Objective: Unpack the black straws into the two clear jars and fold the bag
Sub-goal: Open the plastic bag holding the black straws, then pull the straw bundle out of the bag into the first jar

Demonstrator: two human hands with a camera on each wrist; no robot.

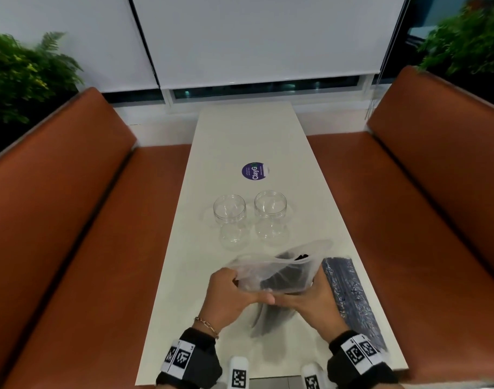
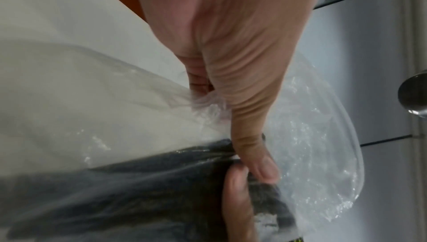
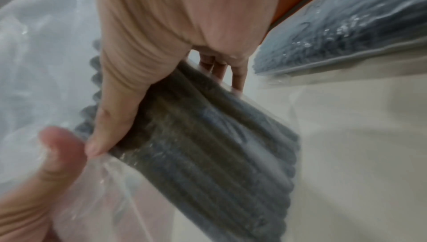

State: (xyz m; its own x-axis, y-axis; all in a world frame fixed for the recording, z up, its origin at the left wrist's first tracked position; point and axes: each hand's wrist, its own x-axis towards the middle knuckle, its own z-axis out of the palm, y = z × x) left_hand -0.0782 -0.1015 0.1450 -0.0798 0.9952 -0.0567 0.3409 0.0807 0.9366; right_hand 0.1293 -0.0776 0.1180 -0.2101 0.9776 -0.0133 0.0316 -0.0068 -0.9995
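Two clear jars [image 1: 229,211] [image 1: 270,209] stand side by side, open and empty, mid-table. Just in front of them both hands hold a clear plastic bag [image 1: 257,265] above the table, its open mouth towards the jars. A bundle of black straws [image 1: 285,279] lies in the bag's right side. My left hand [image 1: 240,287] pinches the bag's loose left part [image 2: 312,136] between thumb and fingers. My right hand [image 1: 304,293] grips the straws [image 3: 208,136] through the plastic, thumb on top and fingers underneath. The two thumbs nearly touch.
A second bag of black straws [image 1: 349,293] lies flat along the table's right edge, next to my right hand. A round purple sticker [image 1: 255,171] sits beyond the jars. Orange benches [image 1: 71,206] flank the narrow white table [image 1: 240,130].
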